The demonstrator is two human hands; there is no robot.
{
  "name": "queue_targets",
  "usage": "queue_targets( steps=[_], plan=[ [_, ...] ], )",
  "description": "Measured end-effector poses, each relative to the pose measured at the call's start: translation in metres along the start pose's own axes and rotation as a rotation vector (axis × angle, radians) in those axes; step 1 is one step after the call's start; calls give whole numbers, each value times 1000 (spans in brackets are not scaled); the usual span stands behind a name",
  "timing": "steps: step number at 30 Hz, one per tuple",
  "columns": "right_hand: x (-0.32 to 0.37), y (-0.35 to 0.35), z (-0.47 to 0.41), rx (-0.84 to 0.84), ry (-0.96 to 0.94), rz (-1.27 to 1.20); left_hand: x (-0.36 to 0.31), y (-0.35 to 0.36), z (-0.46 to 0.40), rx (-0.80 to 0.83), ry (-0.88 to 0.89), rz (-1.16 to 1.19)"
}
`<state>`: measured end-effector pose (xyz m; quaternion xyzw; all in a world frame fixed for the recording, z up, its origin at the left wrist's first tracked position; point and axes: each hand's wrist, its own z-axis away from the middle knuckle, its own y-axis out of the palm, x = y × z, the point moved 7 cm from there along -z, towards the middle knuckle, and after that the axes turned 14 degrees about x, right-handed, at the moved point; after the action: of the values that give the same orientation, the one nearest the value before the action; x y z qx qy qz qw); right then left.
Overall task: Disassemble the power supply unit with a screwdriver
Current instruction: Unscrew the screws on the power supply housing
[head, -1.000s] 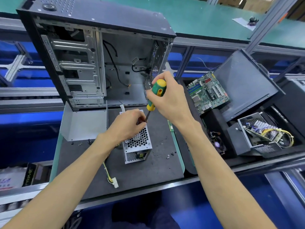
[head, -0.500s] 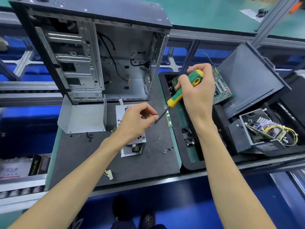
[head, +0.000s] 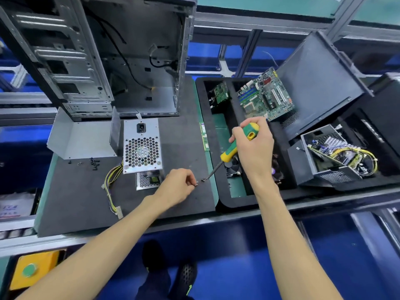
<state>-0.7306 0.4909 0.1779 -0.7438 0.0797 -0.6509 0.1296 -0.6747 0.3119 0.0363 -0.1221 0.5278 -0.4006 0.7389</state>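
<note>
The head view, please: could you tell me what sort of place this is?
Probably a computer teardown line in a workshop: a gutted PC case, a loose motherboard in a black sorting tray, and a power supply unit on the work mat.

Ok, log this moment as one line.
left hand: pinching screw | right hand: gripping screwdriver, tip over mat | power supply: untouched

No readable text, labels or numbers anywhere.
</note>
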Motion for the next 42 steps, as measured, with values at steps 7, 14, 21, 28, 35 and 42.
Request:
queue_targets(
  steps=[7,14,21,28,35,42],
  plan=[
    [-20,2,6,43,52,-15,14,16,-13,17,-54,-46],
    [0,11,-2,37,22,-79,3,6,-6,80,-34,-157],
    [47,43,-28,-2,26,-471,-22,-58,38,176,77,140],
    [90,108,-36,109,-118,-425,47,-139,71,-138,-35,462],
    [110,168,-20,304,-370,-62,118,-138,92,-331,-175,815],
    [105,185,-7,340,-417,-6,114,-109,99,-161,-141,1149]
  ],
)
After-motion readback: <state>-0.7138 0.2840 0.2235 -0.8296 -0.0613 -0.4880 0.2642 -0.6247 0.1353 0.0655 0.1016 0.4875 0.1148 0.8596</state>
